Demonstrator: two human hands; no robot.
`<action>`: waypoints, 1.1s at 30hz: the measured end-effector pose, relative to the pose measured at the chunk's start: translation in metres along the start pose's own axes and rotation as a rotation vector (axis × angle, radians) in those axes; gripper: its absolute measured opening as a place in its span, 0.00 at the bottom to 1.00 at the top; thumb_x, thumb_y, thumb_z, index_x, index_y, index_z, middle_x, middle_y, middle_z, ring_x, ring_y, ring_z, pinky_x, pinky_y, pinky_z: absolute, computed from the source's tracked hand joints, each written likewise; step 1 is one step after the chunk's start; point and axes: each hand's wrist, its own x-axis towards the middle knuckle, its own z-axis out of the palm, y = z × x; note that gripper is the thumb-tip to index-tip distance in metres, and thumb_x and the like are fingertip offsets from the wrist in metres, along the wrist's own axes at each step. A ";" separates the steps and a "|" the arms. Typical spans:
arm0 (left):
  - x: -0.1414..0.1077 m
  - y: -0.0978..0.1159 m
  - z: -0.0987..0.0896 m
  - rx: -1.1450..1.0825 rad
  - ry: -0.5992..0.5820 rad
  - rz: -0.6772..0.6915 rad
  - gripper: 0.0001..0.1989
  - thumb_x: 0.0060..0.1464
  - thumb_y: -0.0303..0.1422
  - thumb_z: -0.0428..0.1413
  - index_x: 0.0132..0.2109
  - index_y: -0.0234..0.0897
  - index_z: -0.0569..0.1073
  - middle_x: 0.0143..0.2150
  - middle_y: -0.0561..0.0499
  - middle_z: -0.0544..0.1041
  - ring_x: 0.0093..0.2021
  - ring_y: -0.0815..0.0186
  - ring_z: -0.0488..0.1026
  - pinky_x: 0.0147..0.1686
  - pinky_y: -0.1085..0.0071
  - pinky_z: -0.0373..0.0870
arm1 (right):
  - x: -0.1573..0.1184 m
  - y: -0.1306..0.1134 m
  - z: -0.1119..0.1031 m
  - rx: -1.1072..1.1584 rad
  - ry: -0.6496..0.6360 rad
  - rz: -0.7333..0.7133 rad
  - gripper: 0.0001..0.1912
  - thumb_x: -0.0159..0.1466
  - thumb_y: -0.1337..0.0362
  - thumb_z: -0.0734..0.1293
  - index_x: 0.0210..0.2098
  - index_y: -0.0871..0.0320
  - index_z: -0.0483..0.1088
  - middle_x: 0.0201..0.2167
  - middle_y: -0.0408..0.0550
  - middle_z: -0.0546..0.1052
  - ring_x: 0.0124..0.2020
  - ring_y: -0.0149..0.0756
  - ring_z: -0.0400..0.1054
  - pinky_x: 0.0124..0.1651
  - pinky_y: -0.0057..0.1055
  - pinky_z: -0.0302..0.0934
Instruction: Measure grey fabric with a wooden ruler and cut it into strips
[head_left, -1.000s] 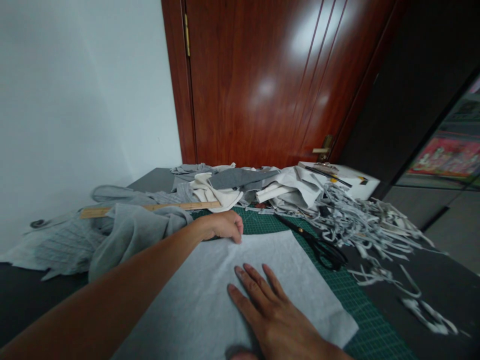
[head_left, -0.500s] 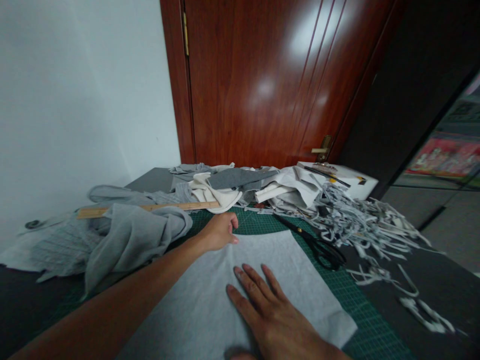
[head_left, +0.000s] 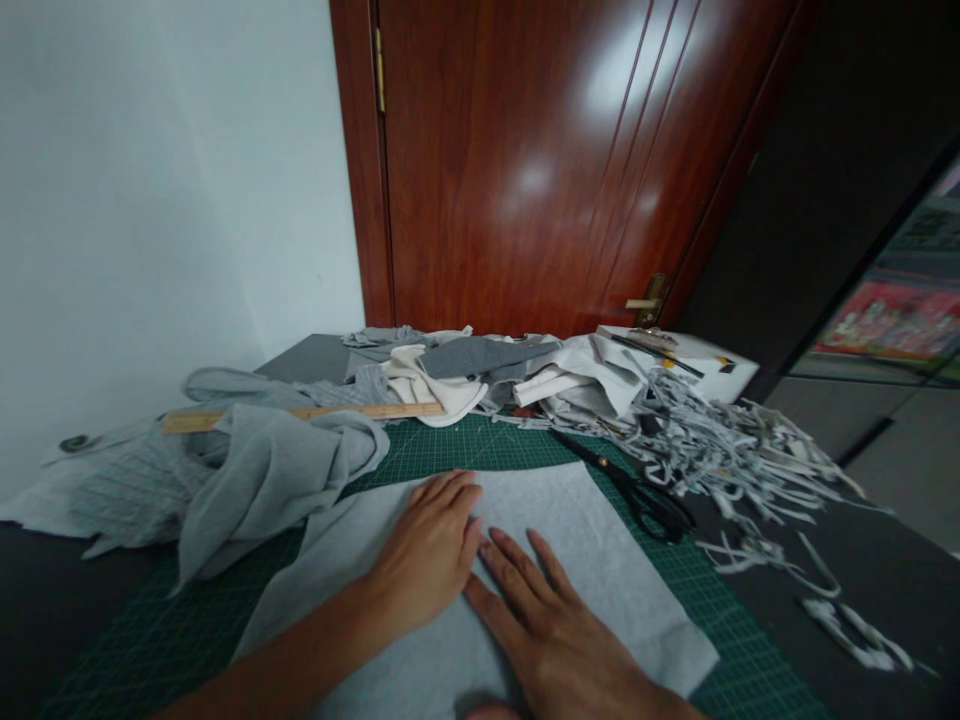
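A light grey piece of fabric [head_left: 600, 560] lies spread over a green cutting mat [head_left: 757, 650]. On its middle, my right hand [head_left: 547, 620] rests flat with the fingers spread. My left hand [head_left: 431, 550] lies palm down on the cloth just left of it, fingers stretched toward the far edge, its thumb close to the right hand's fingers. Neither hand grips the fabric. Black-handled scissors [head_left: 637, 490] lie on the mat to the right of the cloth, their blades pointing away to the left.
Crumpled grey fabric [head_left: 277, 480] with a wooden ruler [head_left: 375, 410] across it is at left. White and grey scraps [head_left: 592, 370] pile up along the back. Thin cut strips [head_left: 720, 440] heap at right, before a white box [head_left: 720, 365]. Behind stands a brown door [head_left: 510, 180].
My left hand has come back from the cloth's far edge, going from a curled pinch to lying flat beside my right hand. My right hand has stayed in place.
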 end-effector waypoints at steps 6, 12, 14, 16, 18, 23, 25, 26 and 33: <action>-0.004 -0.012 -0.002 0.074 -0.129 0.005 0.28 0.73 0.42 0.42 0.74 0.38 0.60 0.78 0.44 0.55 0.77 0.53 0.51 0.74 0.45 0.46 | -0.011 0.007 0.024 -0.087 0.027 -0.013 0.46 0.71 0.53 0.69 0.79 0.53 0.41 0.76 0.64 0.49 0.75 0.69 0.46 0.68 0.75 0.50; 0.000 -0.018 -0.003 0.079 -0.206 0.020 0.34 0.72 0.49 0.44 0.77 0.40 0.54 0.79 0.45 0.48 0.79 0.52 0.45 0.75 0.44 0.40 | -0.027 0.003 0.002 -0.057 -0.038 -0.018 0.44 0.73 0.65 0.67 0.79 0.49 0.40 0.76 0.66 0.49 0.76 0.68 0.46 0.68 0.75 0.50; 0.002 -0.021 -0.004 0.071 -0.229 0.027 0.34 0.72 0.50 0.44 0.77 0.39 0.53 0.79 0.45 0.48 0.79 0.52 0.44 0.75 0.44 0.39 | -0.033 0.001 -0.031 0.075 -0.155 -0.018 0.43 0.71 0.68 0.69 0.78 0.49 0.45 0.77 0.62 0.52 0.76 0.61 0.48 0.72 0.67 0.50; 0.005 -0.022 -0.005 0.050 -0.242 0.035 0.34 0.72 0.50 0.44 0.77 0.39 0.54 0.79 0.44 0.48 0.79 0.52 0.44 0.75 0.44 0.39 | -0.041 -0.001 -0.064 0.201 -0.222 0.078 0.42 0.65 0.64 0.75 0.74 0.57 0.57 0.76 0.64 0.58 0.75 0.61 0.52 0.73 0.58 0.54; 0.006 -0.019 -0.011 0.020 -0.244 0.034 0.33 0.72 0.47 0.47 0.76 0.37 0.56 0.79 0.41 0.49 0.79 0.51 0.45 0.74 0.43 0.40 | -0.050 -0.002 -0.085 0.292 -0.232 0.177 0.37 0.58 0.58 0.81 0.63 0.62 0.70 0.68 0.66 0.68 0.69 0.63 0.62 0.68 0.54 0.64; -0.013 0.019 -0.041 -0.154 -0.079 0.047 0.20 0.61 0.30 0.60 0.60 0.38 0.74 0.67 0.42 0.72 0.68 0.53 0.66 0.68 0.53 0.59 | -0.063 -0.007 -0.085 0.347 -0.148 0.192 0.10 0.61 0.72 0.78 0.39 0.56 0.75 0.43 0.48 0.77 0.46 0.44 0.74 0.48 0.39 0.71; -0.031 0.041 -0.052 -0.257 -0.168 0.080 0.16 0.56 0.32 0.66 0.51 0.41 0.76 0.54 0.48 0.79 0.55 0.54 0.75 0.59 0.56 0.69 | -0.062 -0.008 -0.078 0.323 -0.130 0.130 0.07 0.67 0.71 0.73 0.35 0.56 0.73 0.39 0.47 0.77 0.44 0.42 0.73 0.46 0.38 0.68; -0.040 0.051 -0.056 -0.283 -0.246 0.100 0.17 0.52 0.34 0.69 0.47 0.42 0.76 0.51 0.50 0.80 0.52 0.55 0.76 0.55 0.58 0.71 | -0.061 -0.009 -0.075 0.314 -0.122 0.116 0.07 0.70 0.71 0.71 0.35 0.56 0.73 0.37 0.47 0.77 0.43 0.42 0.72 0.46 0.39 0.67; -0.067 0.071 -0.056 -0.231 -0.410 0.077 0.12 0.51 0.27 0.69 0.41 0.40 0.75 0.49 0.51 0.80 0.50 0.56 0.77 0.51 0.62 0.72 | -0.055 -0.008 -0.063 0.268 -0.100 0.255 0.09 0.74 0.73 0.59 0.40 0.58 0.68 0.40 0.52 0.76 0.41 0.44 0.72 0.46 0.42 0.67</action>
